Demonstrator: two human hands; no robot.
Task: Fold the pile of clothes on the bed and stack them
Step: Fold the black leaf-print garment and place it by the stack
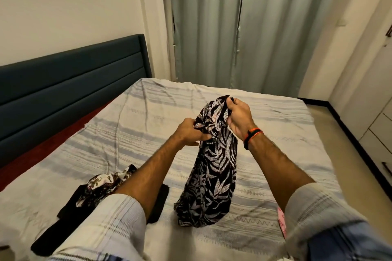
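**Leaf-print garment held up over the bed**

The black-and-white leaf-print fabric garment (212, 165) looks light, thin and floppy; it will sag and bunch wherever unsupported, so it is best taken at two corners of one edge or hem and shaken flat. At centre frame it hangs bunched, its lower end touching the pale striped bedspread (148, 112). The left hand (191, 131) pinches a fold mid-way up; the right hand (239, 116) grips the top edge, fingers curled round the cloth. A crumpled dark pile of clothes (101, 188) lies at lower left.
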